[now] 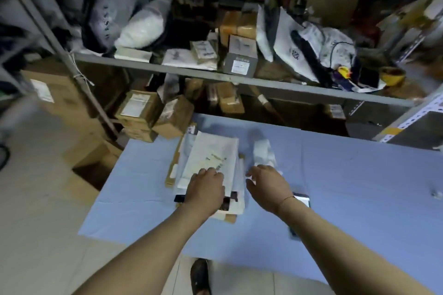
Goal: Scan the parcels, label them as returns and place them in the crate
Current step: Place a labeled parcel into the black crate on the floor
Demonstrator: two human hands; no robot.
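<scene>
Both bare forearms reach over the blue tabletop [335, 175] toward a stack of parcels.

Left hand [206, 185] lies palm down on the top white parcel [213, 151], fingers bent at its near edge; whether it grasps the parcel or only presses it cannot be told. Right hand [265, 183] hovers just beside the stack, fingers relaxed and spread, grasping nothing. Under the white parcel lie more flat parcels [235, 203] and brown cardboard. A small crumpled white packet [262, 151] sits beyond the right hand. A phone [303, 199] lies under the right wrist. Behind the tabletop, metal shelves [215, 74] carry many boxes and bags.
</scene>
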